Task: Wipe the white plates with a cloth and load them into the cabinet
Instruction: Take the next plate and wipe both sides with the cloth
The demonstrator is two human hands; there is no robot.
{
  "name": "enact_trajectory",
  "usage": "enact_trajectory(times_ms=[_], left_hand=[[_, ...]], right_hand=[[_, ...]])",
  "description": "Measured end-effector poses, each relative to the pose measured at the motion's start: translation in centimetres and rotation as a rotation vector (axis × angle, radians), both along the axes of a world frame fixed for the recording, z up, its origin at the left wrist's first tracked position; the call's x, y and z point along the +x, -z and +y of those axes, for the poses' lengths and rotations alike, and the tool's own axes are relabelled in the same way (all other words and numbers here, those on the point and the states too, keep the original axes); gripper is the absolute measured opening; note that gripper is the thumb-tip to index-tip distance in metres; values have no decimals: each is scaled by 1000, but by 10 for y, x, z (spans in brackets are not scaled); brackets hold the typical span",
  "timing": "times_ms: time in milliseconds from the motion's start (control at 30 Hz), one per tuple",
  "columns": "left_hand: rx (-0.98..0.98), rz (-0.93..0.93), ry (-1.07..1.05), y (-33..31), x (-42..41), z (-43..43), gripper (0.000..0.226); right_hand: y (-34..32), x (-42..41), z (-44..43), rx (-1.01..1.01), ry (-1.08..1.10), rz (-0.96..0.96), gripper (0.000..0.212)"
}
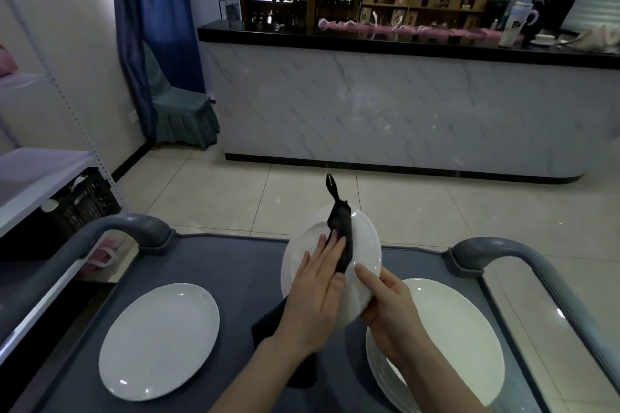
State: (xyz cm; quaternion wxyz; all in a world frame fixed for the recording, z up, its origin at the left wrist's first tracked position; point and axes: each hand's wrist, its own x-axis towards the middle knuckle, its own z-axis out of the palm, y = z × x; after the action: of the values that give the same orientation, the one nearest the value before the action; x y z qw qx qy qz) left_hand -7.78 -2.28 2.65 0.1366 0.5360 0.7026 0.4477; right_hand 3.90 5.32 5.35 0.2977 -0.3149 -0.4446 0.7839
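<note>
I hold a white oval plate (364, 245) tilted up above the grey cart top (235, 265). My right hand (389, 308) grips its lower right rim, thumb on the face. My left hand (315, 292) lies flat with straight fingers on a black cloth (342, 231), pressing it against the plate's face. One end of the cloth sticks up past the plate's top rim, the other hangs below my left wrist. A single white plate (159, 342) lies on the cart at the left. A stack of white plates (453, 339) sits at the right.
The cart has grey tubular handles at the left (134, 225) and right (496, 251). A black crate (84, 201) stands under a white shelf unit at the left. A marble-fronted counter (385, 111) crosses the room ahead, tiled floor between.
</note>
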Motion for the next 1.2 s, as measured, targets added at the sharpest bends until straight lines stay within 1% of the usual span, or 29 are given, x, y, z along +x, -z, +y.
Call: enact_trajectory(times_ms=[133, 200, 267, 333, 400, 533, 633, 700, 767, 900, 1000, 1133, 1200], left_hand=[[-46, 36, 1, -5, -15, 11, 47], [-66, -38, -66, 4, -24, 6, 46], [-64, -178, -142, 15, -32, -2, 44], [-57, -289, -183, 23, -31, -9, 46], [-22, -320, -201, 28, -22, -15, 44], [48, -274, -132, 35, 15, -22, 51], [33, -199, -84, 28, 35, -12, 50], [7, -127, -80, 19, 36, 0, 51], [-39, -97, -85, 12, 30, 9, 50], [-135, -95, -132, 17, 13, 12, 49], [-175, -190, -211, 31, -1, 2, 43], [-260, -388, -278, 43, -19, -16, 47], [-300, -444, -318, 45, -30, -22, 45]], right_hand=[[1, 3, -4, -5, -39, -33, 38], [1, 7, -5, 6, -33, -46, 37], [0, 13, -4, 12, -27, -34, 34], [-1, 17, 0, 10, -9, -21, 30], [-3, 19, 5, 6, 15, -11, 26], [-2, 18, 14, -10, 42, 13, 17], [2, 16, 15, -13, 20, 6, 20], [5, 17, 12, -6, -6, -31, 24], [10, 18, 10, 5, -26, -75, 27], [15, 23, 9, 18, -38, -101, 19], [14, 29, 10, 67, -64, -103, 14], [11, 35, 12, 203, -108, -139, 13], [6, 36, 11, 286, -130, -152, 13]])
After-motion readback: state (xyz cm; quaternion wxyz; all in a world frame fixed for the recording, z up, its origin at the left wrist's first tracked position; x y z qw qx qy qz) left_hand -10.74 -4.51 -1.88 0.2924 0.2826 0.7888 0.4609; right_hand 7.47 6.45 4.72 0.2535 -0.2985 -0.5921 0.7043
